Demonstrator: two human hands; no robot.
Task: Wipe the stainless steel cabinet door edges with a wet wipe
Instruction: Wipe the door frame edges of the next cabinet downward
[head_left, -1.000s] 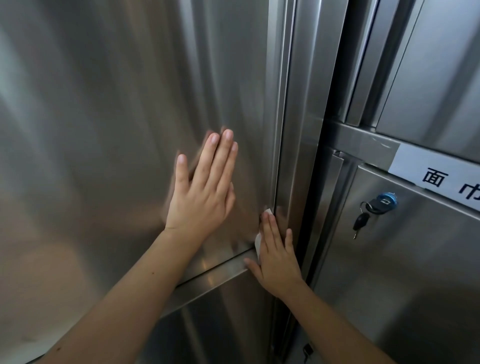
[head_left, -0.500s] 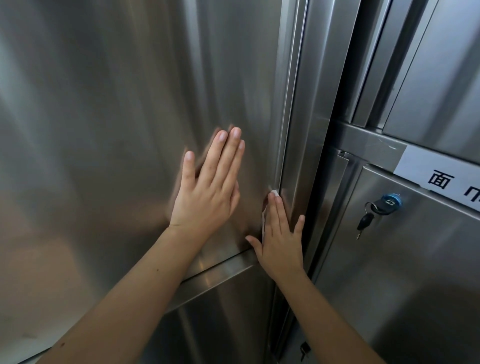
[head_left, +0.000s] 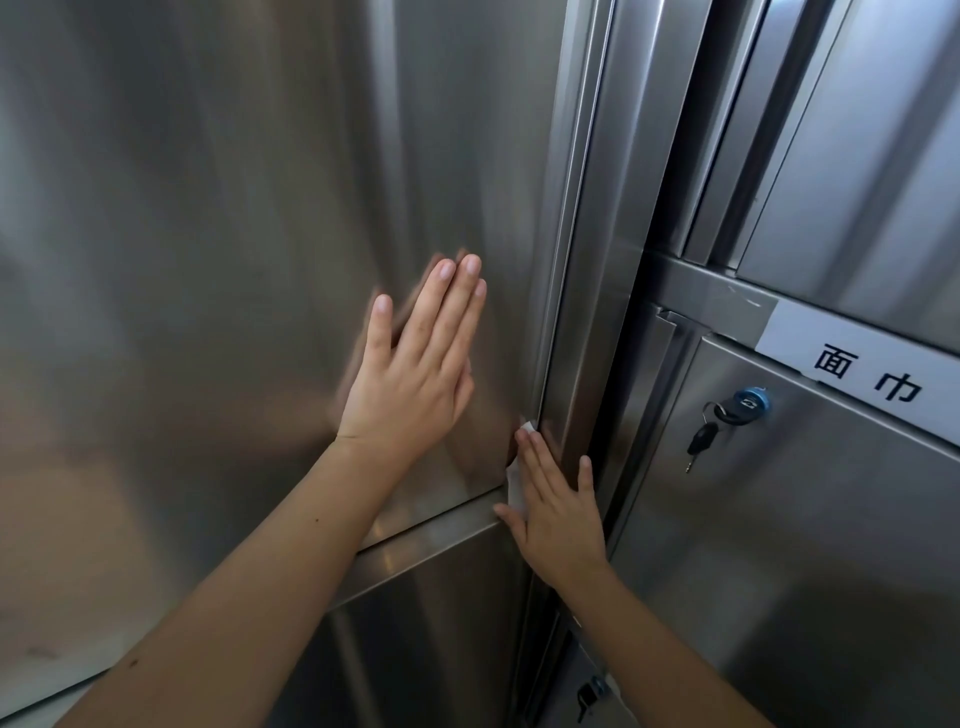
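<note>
A large stainless steel cabinet door (head_left: 234, 234) fills the left of the view. Its right vertical edge (head_left: 560, 249) runs down beside a steel frame post (head_left: 618, 234). My left hand (head_left: 415, 379) lies flat on the door panel with the fingers together and holds nothing. My right hand (head_left: 558, 519) presses a white wet wipe (head_left: 515, 486) flat against the door's right edge, just above the horizontal seam (head_left: 431, 540). Most of the wipe is hidden under the palm; only a tip above the fingers and a strip at the left show.
To the right is a second cabinet door with a blue lock (head_left: 750, 402) and a black key (head_left: 701, 441) hanging from it. A white paper label (head_left: 862, 364) with black characters sits above it. A small black latch (head_left: 588, 693) shows low down.
My right hand slid the wipe up along the door edge, then back down to just above the seam. My left hand stayed flat on the panel.
</note>
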